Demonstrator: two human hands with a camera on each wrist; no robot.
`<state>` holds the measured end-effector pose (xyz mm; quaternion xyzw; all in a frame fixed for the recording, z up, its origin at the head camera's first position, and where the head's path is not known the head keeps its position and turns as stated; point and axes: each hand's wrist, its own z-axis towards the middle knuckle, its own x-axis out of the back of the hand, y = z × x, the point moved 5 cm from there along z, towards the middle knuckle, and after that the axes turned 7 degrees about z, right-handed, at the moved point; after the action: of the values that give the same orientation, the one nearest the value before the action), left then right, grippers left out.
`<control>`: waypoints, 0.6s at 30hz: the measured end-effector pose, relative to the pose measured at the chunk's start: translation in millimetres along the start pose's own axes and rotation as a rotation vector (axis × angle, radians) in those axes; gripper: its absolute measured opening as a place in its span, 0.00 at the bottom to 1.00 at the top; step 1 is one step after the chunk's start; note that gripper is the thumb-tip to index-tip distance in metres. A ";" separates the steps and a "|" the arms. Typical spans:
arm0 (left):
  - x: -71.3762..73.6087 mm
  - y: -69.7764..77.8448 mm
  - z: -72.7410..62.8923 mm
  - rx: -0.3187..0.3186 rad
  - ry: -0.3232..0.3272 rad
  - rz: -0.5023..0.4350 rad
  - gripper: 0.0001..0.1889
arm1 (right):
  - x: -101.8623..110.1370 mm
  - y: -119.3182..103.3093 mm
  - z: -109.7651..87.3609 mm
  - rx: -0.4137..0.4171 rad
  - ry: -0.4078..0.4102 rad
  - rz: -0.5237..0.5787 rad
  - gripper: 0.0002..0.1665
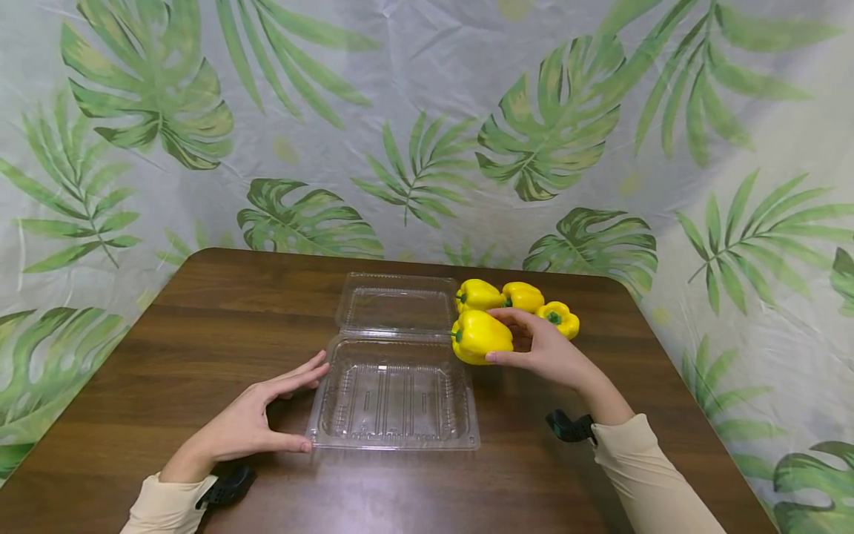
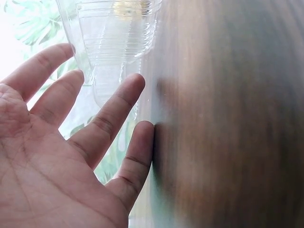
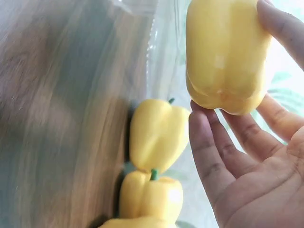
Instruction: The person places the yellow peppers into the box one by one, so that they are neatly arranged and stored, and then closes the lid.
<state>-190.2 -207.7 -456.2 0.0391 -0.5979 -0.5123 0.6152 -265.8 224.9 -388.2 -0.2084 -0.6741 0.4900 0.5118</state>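
Observation:
My right hand (image 1: 543, 348) grips a yellow bell pepper (image 1: 482, 337) between thumb and fingers, its green stem pointing left. The pepper overlaps the right edge of a clear plastic clamshell container (image 1: 394, 437), whose lid (image 1: 400, 304) lies folded back behind the base. In the right wrist view the held pepper (image 3: 228, 57) is raised above the table, fingers around its lower end. At the container's left edge is my left hand (image 1: 247, 415), thumb and fingers spread, fingertips right at the rim. The left wrist view shows these fingers (image 2: 107, 121) extended, holding nothing.
Behind the right hand, three more yellow peppers lie on the table: one beside the lid (image 1: 479, 294), a second pepper (image 1: 523, 297) next to it, and a third pepper (image 1: 559, 319) farther right. The brown wooden table (image 1: 200, 334) ends at a leaf-printed cloth (image 1: 427, 111).

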 end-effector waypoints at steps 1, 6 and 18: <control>0.1 -0.3 -0.2 0.000 0.001 0.001 0.53 | -1.8 -1.8 1.6 0.003 -0.006 -0.002 0.43; -0.1 -0.3 -0.8 0.000 0.001 -0.009 0.52 | -10.4 -10.9 8.7 0.012 -0.035 -0.006 0.44; -0.2 0.8 -0.8 -0.003 0.004 -0.010 0.52 | -28.3 -27.7 21.9 0.020 -0.086 -0.033 0.46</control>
<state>-189.0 -207.6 -456.1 0.0423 -0.5959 -0.5162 0.6137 -268.2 181.0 -377.7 -0.1707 -0.6938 0.4967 0.4927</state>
